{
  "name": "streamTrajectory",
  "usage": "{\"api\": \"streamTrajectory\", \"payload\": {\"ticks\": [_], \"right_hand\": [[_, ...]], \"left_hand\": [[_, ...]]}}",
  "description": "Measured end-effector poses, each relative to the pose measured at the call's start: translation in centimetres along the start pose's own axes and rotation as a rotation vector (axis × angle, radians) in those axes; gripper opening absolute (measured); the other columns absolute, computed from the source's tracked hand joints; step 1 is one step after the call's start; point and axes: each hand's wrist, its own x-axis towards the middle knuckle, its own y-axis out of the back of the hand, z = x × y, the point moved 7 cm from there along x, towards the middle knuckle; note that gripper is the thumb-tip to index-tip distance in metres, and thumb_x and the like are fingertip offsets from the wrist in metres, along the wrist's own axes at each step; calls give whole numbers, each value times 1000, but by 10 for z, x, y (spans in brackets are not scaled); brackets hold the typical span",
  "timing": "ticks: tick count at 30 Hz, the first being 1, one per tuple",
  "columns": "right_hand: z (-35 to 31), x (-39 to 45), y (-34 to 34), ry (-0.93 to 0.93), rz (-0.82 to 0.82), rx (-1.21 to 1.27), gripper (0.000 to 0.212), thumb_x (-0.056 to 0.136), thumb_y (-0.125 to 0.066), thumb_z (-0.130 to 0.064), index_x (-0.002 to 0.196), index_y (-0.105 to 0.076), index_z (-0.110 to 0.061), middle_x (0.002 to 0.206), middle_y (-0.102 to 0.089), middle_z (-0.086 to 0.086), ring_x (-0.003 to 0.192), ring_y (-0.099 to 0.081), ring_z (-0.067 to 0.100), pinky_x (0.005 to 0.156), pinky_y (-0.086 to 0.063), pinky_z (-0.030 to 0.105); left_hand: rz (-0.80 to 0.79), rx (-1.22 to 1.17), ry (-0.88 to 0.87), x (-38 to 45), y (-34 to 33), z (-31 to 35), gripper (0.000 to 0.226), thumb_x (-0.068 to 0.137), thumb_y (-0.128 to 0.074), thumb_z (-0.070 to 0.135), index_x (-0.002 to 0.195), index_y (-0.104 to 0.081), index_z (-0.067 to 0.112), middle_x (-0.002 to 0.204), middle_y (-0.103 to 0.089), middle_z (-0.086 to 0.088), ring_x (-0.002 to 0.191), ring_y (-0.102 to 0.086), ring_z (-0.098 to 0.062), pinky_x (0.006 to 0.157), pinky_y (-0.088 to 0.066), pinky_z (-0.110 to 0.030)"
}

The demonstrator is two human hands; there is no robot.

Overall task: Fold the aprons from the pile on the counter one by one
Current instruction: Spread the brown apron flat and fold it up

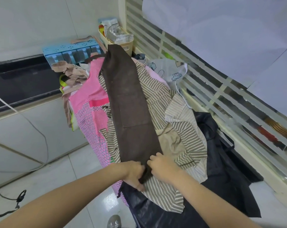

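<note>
At 6 o'clock, the left hand (134,171) and right hand (162,168) both pinch the near end of a long, narrow-folded dark brown cloth apron (131,106), which stretches toward 12 o'clock over a pile of striped and pink checked aprons (180,129) covering the surface.

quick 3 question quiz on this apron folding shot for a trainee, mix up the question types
1. True or false: the brown apron lies folded into a long narrow strip on top of the pile.
2. Which end of the brown apron do the left hand and right hand hold? A) the far end B) the near end C) the middle
3. Fill in: directly right of the brown strip lies a ____ apron.

Key
1. True
2. B; both hands grip the near end
3. Striped; the pink checked apron lies on the left
</note>
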Motion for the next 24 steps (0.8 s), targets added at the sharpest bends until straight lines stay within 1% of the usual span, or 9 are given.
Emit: {"api": "streamTrajectory", "payload": {"ticks": [1,3,5,7,10,13,17,22,24], "right_hand": [[10,7,6,-26,-18,121,13,84,-56,-16,92,-64,-10,97,-63,10,92,-57,28,69,-43,36],[30,22,15,-92,-52,415,16,87,-49,-18,77,-61,-15,89,-65,11,87,-58,25,72,-46,35],[48,31,17,-163,-55,602,24,89,-53,-19,65,-56,-19,80,-63,9,80,-58,23,73,-46,34],[58,34,10,-210,-76,660,20,94,-53,-21,83,-66,-11,89,-64,8,90,-58,22,73,-40,29],[69,35,4,-314,-33,689,32,97,-50,-26,123,-61,-10,123,-61,7,116,-54,23,92,-41,30],[74,42,5,-347,43,724,35,98,-47,-29,127,-58,-12,127,-60,6,120,-52,23,99,-41,36],[80,50,15,-430,109,756,39,100,-43,-29,135,-50,-11,138,-52,7,127,-47,24,103,-38,35],[62,62,4,-377,16,675,39,102,-40,-26,136,-48,-10,138,-51,10,128,-46,27,103,-37,34],[60,63,1,-382,10,669,39,102,-39,-26,136,-48,-10,137,-52,11,127,-47,27,101,-38,34]], "left_hand": [[59,-85,13,0,5,-3,65,79,-65,52,118,-48,4,116,-49,-12,102,-51,-30,89,-43,-37],[107,-201,84,1,5,-12,81,74,-68,58,128,-35,6,124,-39,-9,111,-46,-30,94,-41,-39],[124,-293,140,3,3,-24,73,78,-68,50,127,-35,6,125,-45,-10,112,-50,-31,91,-43,-36],[163,-329,168,3,9,-42,45,89,-59,31,121,-45,2,123,-55,-16,109,-54,-31,85,-42,-32],[143,-534,195,0,14,-68,27,98,-45,18,107,-58,-3,113,-60,-20,92,-55,-24,78,-42,-30],[107,-929,208,-6,14,-85,24,101,-40,22,100,-56,4,99,-58,-11,80,-57,-16,68,-52,-22],[133,-1296,188,-15,22,-101,27,99,-45,32,112,-57,12,102,-66,-1,83,-65,-10,69,-54,-19],[44,-1093,352,-18,12,-113,25,101,-41,23,111,-51,2,97,-65,-14,59,-66,-12,62,-58,-23],[33,-1091,375,-18,12,-113,28,102,-38,24,114,-50,2,98,-64,-14,60,-65,-13,61,-58,-23]]}}
